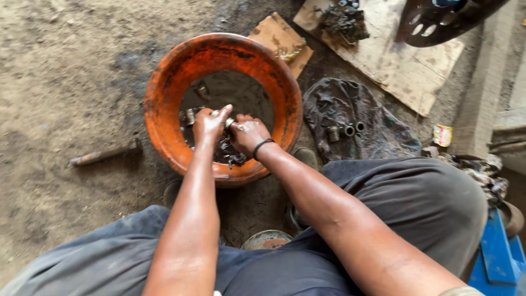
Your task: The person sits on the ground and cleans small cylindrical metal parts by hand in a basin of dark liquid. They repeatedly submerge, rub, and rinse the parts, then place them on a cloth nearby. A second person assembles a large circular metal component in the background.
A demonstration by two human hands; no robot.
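Both hands (227,129) grip metal part (229,121) in orange basin (164,98); rag (356,118) w/ cylinders (346,131) right.

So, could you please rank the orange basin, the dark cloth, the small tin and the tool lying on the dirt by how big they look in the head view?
1. Orange basin, clearly largest.
2. Dark cloth.
3. Tool, long but thin.
4. Small tin, smallest.
All lie on the ground at similar depth, so the order seems safe.

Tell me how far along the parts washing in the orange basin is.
Done: three small metal cylinders lie on the dark cloth. In hand: left hand and right hand grip a small metal part over the round orange basin. Left: more dark parts inside it.
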